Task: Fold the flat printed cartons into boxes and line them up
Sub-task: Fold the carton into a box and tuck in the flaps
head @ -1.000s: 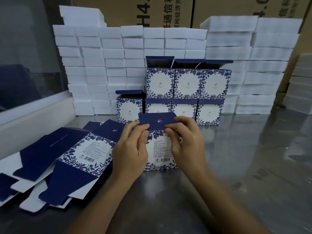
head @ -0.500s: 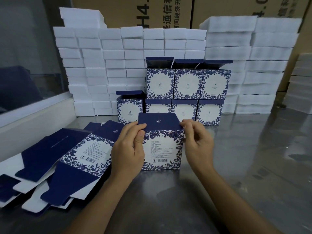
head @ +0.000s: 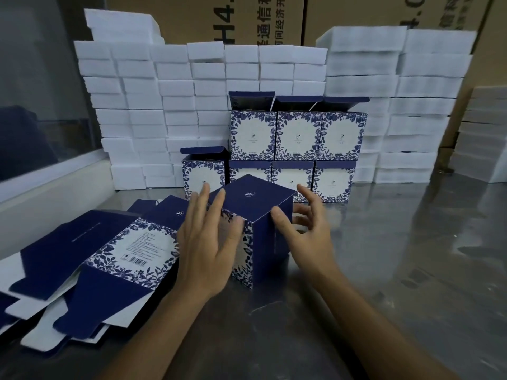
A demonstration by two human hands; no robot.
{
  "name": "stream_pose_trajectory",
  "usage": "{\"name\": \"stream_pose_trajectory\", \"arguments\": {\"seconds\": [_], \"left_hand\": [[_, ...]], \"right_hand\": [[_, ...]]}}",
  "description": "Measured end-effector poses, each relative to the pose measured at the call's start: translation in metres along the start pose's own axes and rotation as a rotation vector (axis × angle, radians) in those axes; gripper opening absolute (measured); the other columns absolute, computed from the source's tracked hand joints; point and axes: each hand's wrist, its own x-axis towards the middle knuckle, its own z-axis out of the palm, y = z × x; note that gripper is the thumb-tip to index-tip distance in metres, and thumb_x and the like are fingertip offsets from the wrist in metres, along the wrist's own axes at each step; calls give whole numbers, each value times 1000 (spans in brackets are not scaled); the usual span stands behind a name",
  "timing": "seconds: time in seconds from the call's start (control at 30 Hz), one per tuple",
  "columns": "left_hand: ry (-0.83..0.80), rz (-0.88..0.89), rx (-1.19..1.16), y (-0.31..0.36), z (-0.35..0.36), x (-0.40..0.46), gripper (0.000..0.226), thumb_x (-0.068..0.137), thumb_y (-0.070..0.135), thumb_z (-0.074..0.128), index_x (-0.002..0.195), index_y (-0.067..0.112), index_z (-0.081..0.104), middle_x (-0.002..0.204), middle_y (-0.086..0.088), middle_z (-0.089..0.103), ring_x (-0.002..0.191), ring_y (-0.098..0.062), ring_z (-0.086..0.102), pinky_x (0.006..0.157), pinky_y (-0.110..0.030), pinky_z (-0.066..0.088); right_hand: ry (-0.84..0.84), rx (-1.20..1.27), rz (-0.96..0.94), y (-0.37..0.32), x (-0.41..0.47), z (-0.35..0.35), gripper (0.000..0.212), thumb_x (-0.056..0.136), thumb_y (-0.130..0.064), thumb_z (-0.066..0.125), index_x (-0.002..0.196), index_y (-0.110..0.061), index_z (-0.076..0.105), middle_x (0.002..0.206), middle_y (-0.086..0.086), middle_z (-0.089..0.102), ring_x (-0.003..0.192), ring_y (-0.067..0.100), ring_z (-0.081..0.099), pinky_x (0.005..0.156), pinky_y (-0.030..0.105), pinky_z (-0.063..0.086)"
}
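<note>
Both hands spread, fingers straight.

Folded box: navy lid and side, white panel with blue leaf print. Flat cartons: navy flaps, white undersides, the same leaf border. Foam blocks: white; bench: grey steel.

Folded box: navy top closed, floral side, upright on table, turned corner-on, centre. Flat cartons: overlapping heap at 9 o'clock, print up. Finished boxes stacked two rows at 12 o'clock, lids open.
</note>
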Motion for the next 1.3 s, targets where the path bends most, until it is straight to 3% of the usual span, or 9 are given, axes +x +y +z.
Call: {"name": "stream_pose_trajectory", "arguments": {"seconds": [0.17, 0.3, 0.4, 0.5, 0.57, 0.8, 0.97, 1.13, 1.3], "left_hand": [[-133, -60, -223, 2, -1, -2, 77, 84, 76, 36, 152, 43, 17, 160, 27, -2, 143, 13, -3, 107, -11, 9], [-38, -27, -225, 5, -4, 1, 40, 102, 39, 40, 139, 27, 50, 156, 14, 28, 132, 22, 21, 98, 4, 18], [90, -11, -187, 5, -8, 3, 30, 102, 8, 43, 120, 15, 66, 142, 3, 48, 129, 2, 40, 101, -1, 27], [182, -55, -217, 6, -10, 5, 30, 99, -4, 45, 106, 11, 69, 131, -1, 59, 125, -11, 52, 101, -21, 42], [220, -98, -259, 7, -12, 6, 32, 97, -6, 46, 100, 16, 69, 124, 1, 61, 115, -3, 56, 91, -13, 43], [70, -176, -417, 10, -11, 4, 27, 86, 43, 56, 112, 38, 63, 155, 17, 31, 143, 4, 22, 111, -21, 26], [-76, -115, -475, 11, -8, 1, 68, 79, 63, 53, 139, 32, 50, 158, 26, 20, 146, 8, 6, 115, -22, 16], [-91, -18, -383, 17, -5, -1, 33, 91, 49, 52, 124, 44, 56, 150, 25, 37, 145, 4, 20, 113, -23, 27], [74, 126, -210, 17, -3, -1, 28, 98, 18, 52, 120, 9, 68, 133, 0, 60, 124, -7, 54, 100, -23, 46]], "right_hand": [[-12, 15, 3, -3, 0, 0, 55, 74, -46, 76, 125, -42, 55, 110, -7, 65, 85, -8, 63, 72, 12, 50], [27, 62, 20, -7, 2, 3, 19, 95, -31, 63, 114, -27, 67, 105, 6, 69, 89, 6, 62, 72, 14, 50], [49, 131, 64, -9, 6, 5, 30, 107, -25, 42, 107, -13, 69, 105, 32, 61, 83, 23, 53, 72, 28, 49], [26, 45, -14, -8, 5, 8, 17, 104, -22, 50, 99, -16, 65, 98, 17, 67, 80, 19, 57, 74, 36, 51], [5, 20, -31, -7, 4, 9, 8, 98, -29, 59, 104, -25, 63, 107, 7, 66, 86, 13, 62, 78, 32, 53], [-64, -126, -53, -6, 0, 7, 76, 70, -64, 71, 138, -54, 39, 151, -21, 34, 140, 2, 37, 107, 34, 43], [-23, -255, -198, -9, -5, 16, 35, 74, -55, 76, 106, -44, 66, 157, -9, 28, 147, 6, 27, 118, 45, 32], [14, -452, -451, -13, -6, 20, 20, 87, -37, 71, 102, -26, 77, 140, -4, 54, 137, 22, 41, 109, 54, 36], [11, -623, -516, -15, -9, 24, 15, 91, -30, 66, 101, -29, 77, 116, -11, 66, 112, 17, 56, 89, 54, 41]]}}
